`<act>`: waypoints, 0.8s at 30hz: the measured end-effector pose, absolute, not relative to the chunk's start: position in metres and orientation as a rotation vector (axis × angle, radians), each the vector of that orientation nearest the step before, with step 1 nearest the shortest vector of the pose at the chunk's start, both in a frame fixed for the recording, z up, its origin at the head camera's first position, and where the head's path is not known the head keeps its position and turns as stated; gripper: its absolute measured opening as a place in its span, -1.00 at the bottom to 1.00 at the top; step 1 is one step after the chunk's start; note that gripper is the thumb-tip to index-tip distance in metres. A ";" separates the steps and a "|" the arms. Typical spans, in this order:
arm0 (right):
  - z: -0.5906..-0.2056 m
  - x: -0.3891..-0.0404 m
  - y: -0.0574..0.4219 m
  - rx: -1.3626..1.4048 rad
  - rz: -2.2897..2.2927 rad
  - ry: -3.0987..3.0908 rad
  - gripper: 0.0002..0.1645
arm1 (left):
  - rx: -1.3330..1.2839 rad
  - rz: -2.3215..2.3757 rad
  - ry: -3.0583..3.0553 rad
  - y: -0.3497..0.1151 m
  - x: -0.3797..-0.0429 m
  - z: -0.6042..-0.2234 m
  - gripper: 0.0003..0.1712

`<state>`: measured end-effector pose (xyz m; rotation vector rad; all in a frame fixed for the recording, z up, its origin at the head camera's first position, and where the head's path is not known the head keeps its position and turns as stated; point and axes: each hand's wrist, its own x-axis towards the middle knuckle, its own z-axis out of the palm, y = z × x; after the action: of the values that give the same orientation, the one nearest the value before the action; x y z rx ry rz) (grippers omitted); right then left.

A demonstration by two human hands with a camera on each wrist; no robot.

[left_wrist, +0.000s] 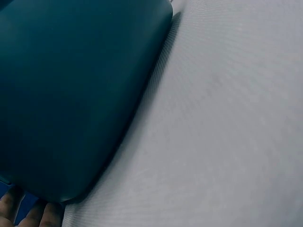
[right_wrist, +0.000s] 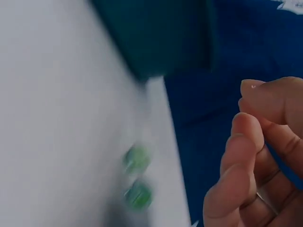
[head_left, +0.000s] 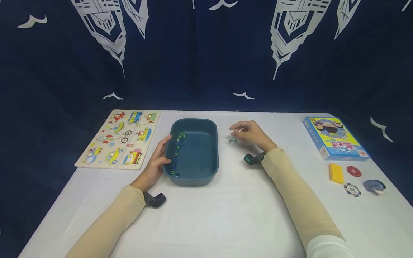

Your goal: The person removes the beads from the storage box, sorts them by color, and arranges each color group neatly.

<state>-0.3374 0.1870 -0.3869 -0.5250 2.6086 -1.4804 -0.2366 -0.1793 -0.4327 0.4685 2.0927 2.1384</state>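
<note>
A dark teal plastic tub [head_left: 200, 157] stands in the middle of the table. Along its left inner wall lies a row of several green and blue marbles [head_left: 176, 154]. My left hand [head_left: 155, 163] grips the tub's left side, thumb at the rim; its fingers [left_wrist: 35, 215] show at the tub's edge in the left wrist view. To the tub's right, two clear green glass marbles [right_wrist: 138, 194] lie side by side on the cloth. My right hand [head_left: 248, 133] hovers just over them, fingers loosely bent and thumb near the index finger, with nothing visible between them.
A wooden picture puzzle board [head_left: 119, 139] with vehicles lies left of the tub. At the right are a blue and yellow game box [head_left: 335, 138], a yellow block [head_left: 336, 173], a red chip [head_left: 354, 171], a black-and-white chip [head_left: 352, 190] and a small grey-blue cloth item [head_left: 374, 186].
</note>
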 end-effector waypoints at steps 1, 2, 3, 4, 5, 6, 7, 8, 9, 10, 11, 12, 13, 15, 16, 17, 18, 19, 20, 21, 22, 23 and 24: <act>-0.380 -0.338 0.181 -0.556 -1.472 2.604 -0.62 | 0.470 2.140 2.094 -0.179 -0.237 -0.433 0.05; -0.372 -0.338 0.175 -0.586 -1.465 2.594 -0.62 | 0.467 2.143 2.094 -0.179 -0.237 -0.433 0.05; -0.365 -0.339 0.168 -0.615 -1.458 2.579 -0.63 | 0.465 2.148 2.088 -0.179 -0.237 -0.433 0.05; -0.358 -0.339 0.160 -0.641 -1.450 2.563 -0.63 | 0.466 2.153 2.082 -0.179 -0.237 -0.433 0.05; -0.352 -0.340 0.152 -0.671 -1.443 2.541 -0.64 | 0.465 2.158 2.077 -0.179 -0.237 -0.433 0.05; -0.347 -0.341 0.144 -0.695 -1.432 2.515 -0.64 | 0.464 2.159 2.076 -0.179 -0.237 -0.433 0.05; -0.341 -0.342 0.136 -0.718 -1.420 2.487 -0.65 | 0.466 2.158 2.078 -0.179 -0.237 -0.433 0.05; -0.337 -0.343 0.128 -0.743 -1.400 2.461 -0.66 | 0.465 2.160 2.076 -0.179 -0.237 -0.433 0.05; -0.334 -0.345 0.120 -0.765 -1.387 2.434 -0.66 | 0.470 2.158 2.076 -0.180 -0.237 -0.433 0.05; -0.332 -0.347 0.112 -0.784 -1.376 2.407 -0.65 | 0.470 2.156 2.077 -0.180 -0.238 -0.433 0.05; -0.330 -0.349 0.105 -0.799 -1.365 2.380 -0.65 | 0.472 2.152 2.077 -0.180 -0.238 -0.433 0.05; -0.330 -0.351 0.097 -0.811 -1.353 2.359 -0.65 | 0.474 2.152 2.075 -0.180 -0.238 -0.433 0.05; -0.330 -0.352 0.090 -0.822 -1.339 2.347 -0.65 | 0.474 2.154 2.068 -0.180 -0.238 -0.433 0.05; -0.332 -0.356 0.076 -0.839 -1.305 2.337 -0.66 | 0.479 2.150 2.065 -0.180 -0.238 -0.432 0.05; -0.333 -0.358 0.069 -0.850 -1.279 2.339 -0.67 | 0.477 2.150 2.064 -0.181 -0.237 -0.432 0.05; -0.334 -0.360 0.063 -0.857 -1.248 2.342 -0.67 | 0.480 2.148 2.067 -0.181 -0.237 -0.432 0.05; -0.336 -0.362 0.057 -0.867 -1.213 2.350 -0.68 | 0.481 2.146 2.072 -0.181 -0.237 -0.432 0.05; -0.337 -0.363 0.051 -0.872 -1.173 2.359 -0.68 | 0.483 2.143 2.076 -0.181 -0.237 -0.432 0.05; -0.338 -0.365 0.046 -0.869 -1.140 2.362 -0.68 | 0.486 2.142 2.080 -0.181 -0.238 -0.431 0.04; -0.340 -0.367 0.042 -0.865 -1.107 2.364 -0.68 | 0.488 2.137 2.084 -0.181 -0.237 -0.431 0.04; -0.341 -0.368 0.037 -0.853 -1.076 2.369 -0.68 | 0.486 2.136 2.085 -0.181 -0.238 -0.432 0.04; -0.342 -0.370 0.033 -0.835 -1.044 2.376 -0.68 | 0.489 2.136 2.084 -0.181 -0.238 -0.432 0.04; -0.343 -0.371 0.030 -0.814 -1.018 2.379 -0.68 | 0.489 2.135 2.084 -0.181 -0.238 -0.432 0.03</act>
<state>-0.3710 0.0299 -0.3428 -0.8144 2.3788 -1.0182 -0.2379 -0.1815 -0.4321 0.4891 2.0839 2.1346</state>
